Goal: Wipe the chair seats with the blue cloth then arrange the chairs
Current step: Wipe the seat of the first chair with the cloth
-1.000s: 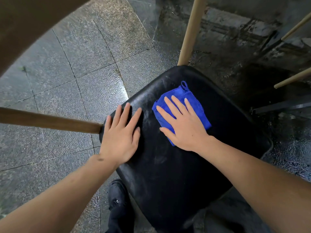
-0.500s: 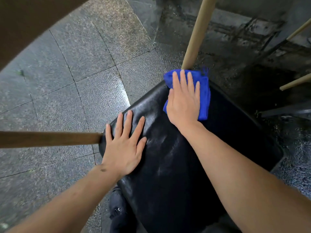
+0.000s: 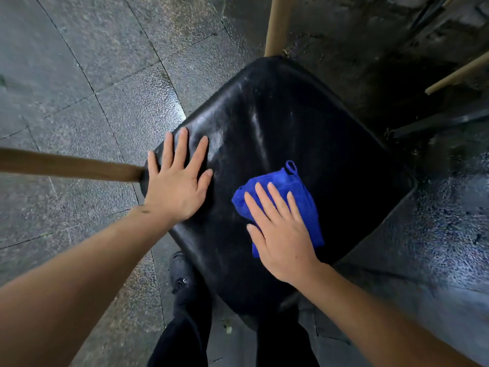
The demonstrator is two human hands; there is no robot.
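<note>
We see the black chair seat (image 3: 277, 133), glossy and streaked with pale smears, turned corner-on with wooden legs (image 3: 277, 25) rising from its corners. The folded blue cloth (image 3: 304, 197) lies flat on the seat's near right part, its small loop pointing away.

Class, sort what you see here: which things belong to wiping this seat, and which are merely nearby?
In use: blue cloth, black chair seat, right hand, left hand.
Merely nearby: stone floor, black shoe.
</note>
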